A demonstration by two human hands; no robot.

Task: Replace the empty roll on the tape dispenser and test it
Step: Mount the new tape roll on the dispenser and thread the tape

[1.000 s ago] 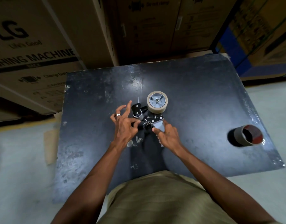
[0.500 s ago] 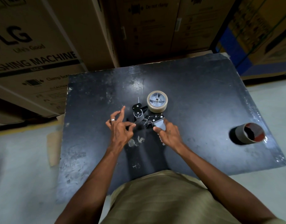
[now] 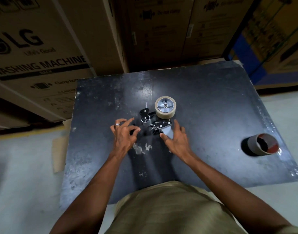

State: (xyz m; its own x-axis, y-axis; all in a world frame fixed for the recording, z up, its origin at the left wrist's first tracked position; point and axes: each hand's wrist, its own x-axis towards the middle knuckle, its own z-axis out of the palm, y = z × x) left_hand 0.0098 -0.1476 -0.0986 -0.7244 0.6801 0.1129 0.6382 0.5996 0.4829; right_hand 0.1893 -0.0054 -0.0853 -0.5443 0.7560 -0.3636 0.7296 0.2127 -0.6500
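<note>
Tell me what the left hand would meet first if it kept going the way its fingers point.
Probably the tape dispenser: the left hand points toward its small grey roller, though height above the table is unclear.

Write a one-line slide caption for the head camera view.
Both hands, left hand and right hand, hover open by a tape dispenser holding a tape roll; empty core lies aside.

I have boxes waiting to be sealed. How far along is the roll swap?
Done: a full tape roll sits on the dispenser, and the empty core lies aside at the table's right. In hand: the left hand and right hand rest beside the dispenser, gripping nothing. Left: threading, if needed, and the test pull.
</note>
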